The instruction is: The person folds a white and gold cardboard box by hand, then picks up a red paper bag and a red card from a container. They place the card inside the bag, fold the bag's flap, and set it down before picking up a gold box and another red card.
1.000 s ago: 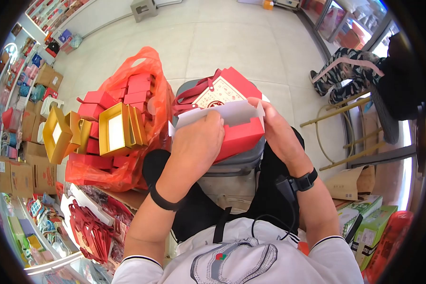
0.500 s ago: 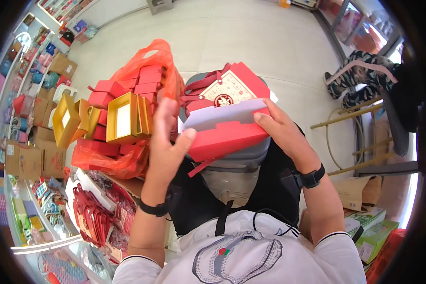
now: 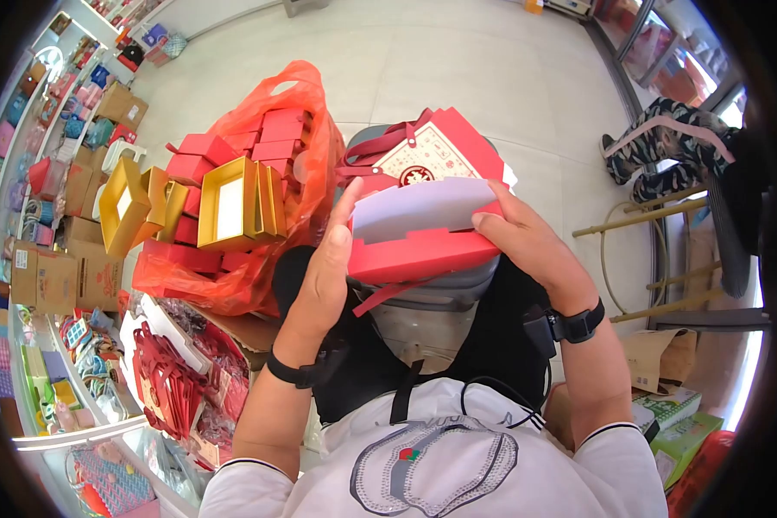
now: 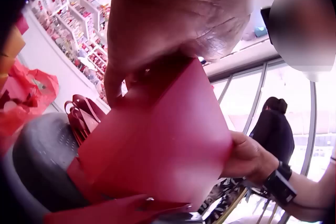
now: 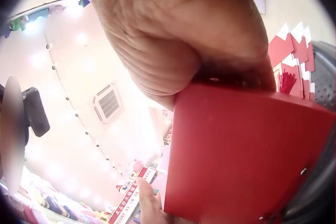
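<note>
A red gift box point(image 3: 423, 255), its pale inner flap point(image 3: 423, 207) standing up, is held over the grey stool point(image 3: 363, 134) in the head view. My right hand point(image 3: 535, 242) grips the box's right end, thumb on the near side and fingers behind. My left hand point(image 3: 324, 268) lies along the left end with straight fingers, touching the side. A red ribbon point(image 3: 388, 295) hangs below the box. The left wrist view has the box point(image 4: 163, 134) under my palm; in the right wrist view, the box's red wall point(image 5: 236, 150) meets my right palm.
Red paper bags point(image 3: 457, 142) with a cream label lie on the stool behind the box. An orange plastic bag point(image 3: 298, 82) at left holds red boxes and gold trays point(image 3: 227, 207). Packs of red ribboned items point(image 3: 173, 380) sit lower left. Another person's legs point(image 3: 673, 142) are at right.
My left hand has come off the box's flap, swung left, and now lies against the left end. The box has tipped so its red front shows. My right hand has kept hold throughout.
</note>
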A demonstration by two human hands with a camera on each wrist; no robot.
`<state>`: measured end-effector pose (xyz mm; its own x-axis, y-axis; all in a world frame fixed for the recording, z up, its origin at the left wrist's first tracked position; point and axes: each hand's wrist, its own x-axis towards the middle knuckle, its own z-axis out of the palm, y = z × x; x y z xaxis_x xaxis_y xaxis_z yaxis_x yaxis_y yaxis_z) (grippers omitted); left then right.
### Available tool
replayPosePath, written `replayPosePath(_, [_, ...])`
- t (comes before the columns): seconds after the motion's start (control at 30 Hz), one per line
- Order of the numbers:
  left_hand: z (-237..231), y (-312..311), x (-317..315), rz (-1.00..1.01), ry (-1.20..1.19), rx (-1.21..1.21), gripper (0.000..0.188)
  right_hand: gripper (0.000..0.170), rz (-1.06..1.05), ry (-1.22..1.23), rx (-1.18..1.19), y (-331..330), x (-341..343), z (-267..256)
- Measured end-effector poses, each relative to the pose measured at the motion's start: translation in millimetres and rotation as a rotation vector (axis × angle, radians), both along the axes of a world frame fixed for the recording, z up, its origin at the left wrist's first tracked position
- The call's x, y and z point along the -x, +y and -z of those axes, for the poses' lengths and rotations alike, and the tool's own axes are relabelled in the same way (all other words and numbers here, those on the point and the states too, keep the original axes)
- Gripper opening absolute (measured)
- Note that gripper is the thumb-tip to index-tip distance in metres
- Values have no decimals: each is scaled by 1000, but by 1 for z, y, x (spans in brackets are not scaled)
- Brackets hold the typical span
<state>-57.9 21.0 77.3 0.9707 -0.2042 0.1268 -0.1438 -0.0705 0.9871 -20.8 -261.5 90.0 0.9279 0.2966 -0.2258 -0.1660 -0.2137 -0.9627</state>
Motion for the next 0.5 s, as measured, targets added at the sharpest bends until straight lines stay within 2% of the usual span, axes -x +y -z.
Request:
replayPosePath(0.03, [-4, 0, 0, -2, 32, 41, 65, 63, -13, 12, 7, 0, 0, -1])
replayPosePath(0.07, [-10, 0, 2, -11, 17, -101, 62, 61, -40, 3, -1, -3, -2, 3])
replayPosePath(0.17, [5, 7, -2, 17, 42, -106, 59, 53, -142, 2, -30, -8, -8, 9])
replayPosePath(0.27, [-8, 5, -4, -1, 61, -218, 53, 47, -235, 32, -52, -7, -9, -5])
replayPosePath(0.43, [0, 3, -6, -40, 35, -203, 48, 42, -170, -64, -21, -1, -8, 0])
replayPosePath(0.5, [1, 3, -4, -57, -8, -150, 45, 35, -48, -189, -23, 4, -3, 4])
